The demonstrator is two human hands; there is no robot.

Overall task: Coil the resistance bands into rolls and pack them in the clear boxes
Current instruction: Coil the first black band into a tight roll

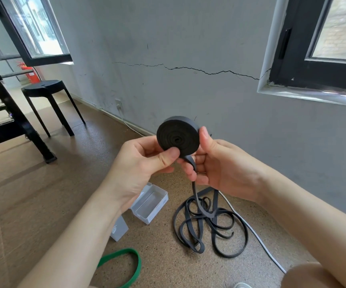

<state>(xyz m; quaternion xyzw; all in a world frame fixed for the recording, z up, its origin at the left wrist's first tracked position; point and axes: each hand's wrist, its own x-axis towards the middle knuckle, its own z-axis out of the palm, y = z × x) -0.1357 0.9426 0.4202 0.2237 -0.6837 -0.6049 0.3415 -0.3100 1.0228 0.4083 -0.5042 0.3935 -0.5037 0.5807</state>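
A black resistance band is partly wound into a flat roll (178, 135) held up in front of me. My left hand (145, 163) pinches the roll's lower left edge with thumb and fingers. My right hand (215, 163) steadies the roll's right side, and the free strand runs down through its fingers. The rest of the black band (209, 225) lies in loose loops on the floor below. An open clear box (150, 202) sits on the floor under my left wrist. A green band (126, 265) lies on the floor near the bottom edge, partly hidden by my left forearm.
A second clear box or lid (119, 228) rests by my left forearm. A white cable (257, 235) runs along the floor by the wall. A black stool (47, 100) and a black frame (12, 121) stand at the left. My knee (313, 275) shows bottom right.
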